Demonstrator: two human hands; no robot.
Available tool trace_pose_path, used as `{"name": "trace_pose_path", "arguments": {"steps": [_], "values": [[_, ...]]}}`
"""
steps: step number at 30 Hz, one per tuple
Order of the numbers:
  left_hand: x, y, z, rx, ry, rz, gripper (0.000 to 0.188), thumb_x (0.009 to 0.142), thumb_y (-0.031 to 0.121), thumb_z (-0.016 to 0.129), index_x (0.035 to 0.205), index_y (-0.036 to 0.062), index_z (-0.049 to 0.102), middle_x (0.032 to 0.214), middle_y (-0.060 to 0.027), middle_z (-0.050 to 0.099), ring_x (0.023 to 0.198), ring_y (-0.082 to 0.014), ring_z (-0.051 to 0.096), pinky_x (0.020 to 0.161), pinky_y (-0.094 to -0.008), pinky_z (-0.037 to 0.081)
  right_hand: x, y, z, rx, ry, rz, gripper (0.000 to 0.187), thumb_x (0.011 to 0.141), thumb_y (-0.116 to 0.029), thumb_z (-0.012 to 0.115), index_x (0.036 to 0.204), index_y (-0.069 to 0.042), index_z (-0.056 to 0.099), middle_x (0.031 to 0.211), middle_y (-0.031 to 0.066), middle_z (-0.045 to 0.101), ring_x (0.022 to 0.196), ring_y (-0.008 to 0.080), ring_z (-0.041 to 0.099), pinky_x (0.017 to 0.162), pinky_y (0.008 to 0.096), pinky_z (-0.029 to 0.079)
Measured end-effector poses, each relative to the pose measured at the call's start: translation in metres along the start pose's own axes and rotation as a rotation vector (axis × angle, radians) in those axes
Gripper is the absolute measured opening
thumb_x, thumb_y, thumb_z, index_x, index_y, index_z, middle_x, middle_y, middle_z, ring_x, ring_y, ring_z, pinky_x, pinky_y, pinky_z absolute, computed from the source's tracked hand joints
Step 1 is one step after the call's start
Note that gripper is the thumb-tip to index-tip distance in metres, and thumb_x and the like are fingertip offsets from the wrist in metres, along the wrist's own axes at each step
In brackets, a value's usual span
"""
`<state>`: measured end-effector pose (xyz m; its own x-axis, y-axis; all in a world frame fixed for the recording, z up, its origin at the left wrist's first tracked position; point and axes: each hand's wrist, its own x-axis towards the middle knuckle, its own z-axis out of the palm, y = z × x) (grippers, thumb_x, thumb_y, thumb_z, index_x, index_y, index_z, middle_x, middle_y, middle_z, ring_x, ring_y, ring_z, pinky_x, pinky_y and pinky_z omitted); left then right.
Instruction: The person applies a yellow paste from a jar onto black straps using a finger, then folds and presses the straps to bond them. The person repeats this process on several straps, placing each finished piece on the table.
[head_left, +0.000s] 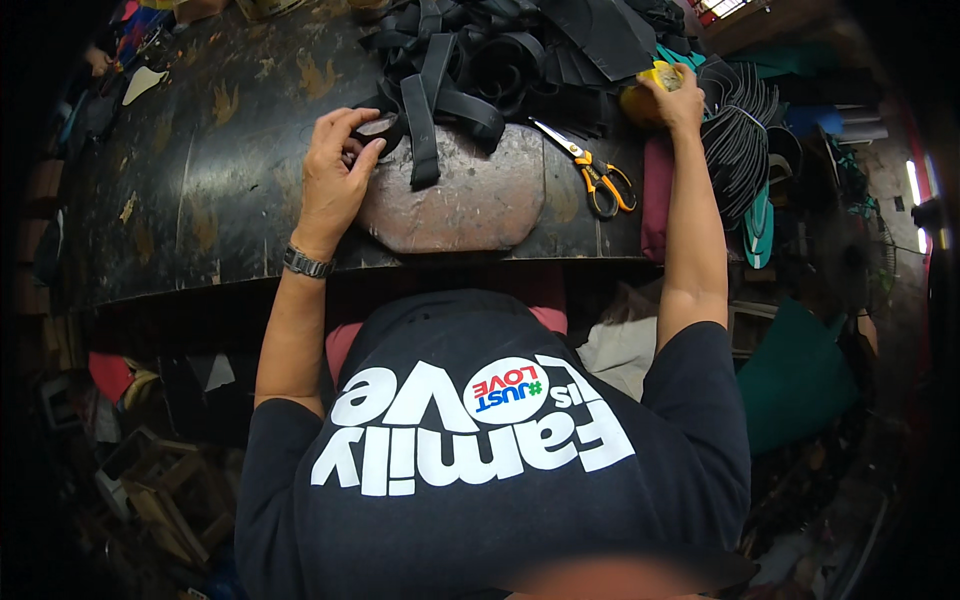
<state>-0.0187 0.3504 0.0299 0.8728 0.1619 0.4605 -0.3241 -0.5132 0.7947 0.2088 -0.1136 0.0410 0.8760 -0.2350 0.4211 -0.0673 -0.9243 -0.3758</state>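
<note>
My left hand [338, 170] is at the left edge of a worn brown board [455, 200], its thumb and fingers closed round a curled black strip [392, 135]. Beyond the board lies a heap of black strips [495, 75], some hanging over its far edge. At the far right, my right hand [678, 98] grips the top of a yellow container [640, 103]; its contents are hard to make out. Between my hands, nearer the right one, lie scissors with orange-and-black handles [600, 180], their blades slightly parted and pointing up-left.
The dark, worn table [200, 200] curves round in front of me. Right of my right forearm are a bundle of thin black cords [738, 130] and a teal piece [758, 230]. A maroon roll [656, 195] lies at the table's right edge.
</note>
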Motion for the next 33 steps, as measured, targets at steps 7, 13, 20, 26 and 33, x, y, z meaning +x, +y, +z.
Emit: {"name": "trace_pose_path", "arguments": {"steps": [7,13,20,26,33], "values": [[-0.018,0.031,0.01,-0.089,0.048,0.173,0.028,0.089,0.002,0.07,0.117,0.0038,0.068,0.11,-0.0079,0.065,0.083,-0.0126,0.062,0.073,-0.0256,0.049,-0.041,-0.029,-0.08,0.293,0.32,-0.116,0.082,0.068,-0.049,0.087,0.132,-0.005,0.058,0.125,0.0238,0.06,0.109,0.0364,0.063,0.094,0.0441,0.052],[-0.037,0.066,0.065,-0.219,-0.457,0.171,0.063,0.083,0.014,0.079,0.139,0.0041,0.052,0.136,-0.0175,0.052,0.112,-0.0282,0.061,0.095,-0.0353,0.051,-0.163,-0.083,-0.118,0.929,-0.395,-0.02,0.073,0.075,-0.032,0.084,0.138,-0.007,0.056,0.123,0.0142,0.059,0.115,0.0259,0.06,0.1,0.0362,0.047],[-0.045,0.076,0.134,-0.193,-0.58,0.209,0.103,0.075,0.024,0.086,0.154,-0.001,0.024,0.151,-0.0275,0.036,0.134,-0.0424,0.046,0.11,-0.0436,0.041,-0.207,-0.091,-0.119,0.498,-0.492,-0.325,0.077,0.073,-0.03,0.081,0.142,-0.01,0.053,0.128,0.0187,0.057,0.122,0.0336,0.055,0.105,0.0427,0.043],[-0.035,0.074,0.175,-0.117,-0.528,0.26,0.103,0.072,0.03,0.087,0.15,-0.0028,0.028,0.144,-0.0264,0.046,0.13,-0.0411,0.049,0.109,-0.0468,0.039,-0.197,-0.083,-0.114,0.149,-0.389,-0.528,0.08,0.076,-0.042,0.079,0.145,-0.017,0.049,0.134,0.0218,0.053,0.123,0.0407,0.053,0.104,0.0483,0.043],[-0.007,0.065,0.194,-0.044,-0.53,0.248,0.105,0.064,0.046,0.088,0.145,0.0003,0.038,0.131,-0.0211,0.059,0.121,-0.0352,0.057,0.1,-0.0439,0.039,-0.186,-0.084,-0.09,-0.038,-0.191,-0.593,0.079,0.077,-0.053,0.078,0.143,-0.018,0.053,0.127,0.027,0.057,0.117,0.041,0.055,0.101,0.0492,0.044]]}}
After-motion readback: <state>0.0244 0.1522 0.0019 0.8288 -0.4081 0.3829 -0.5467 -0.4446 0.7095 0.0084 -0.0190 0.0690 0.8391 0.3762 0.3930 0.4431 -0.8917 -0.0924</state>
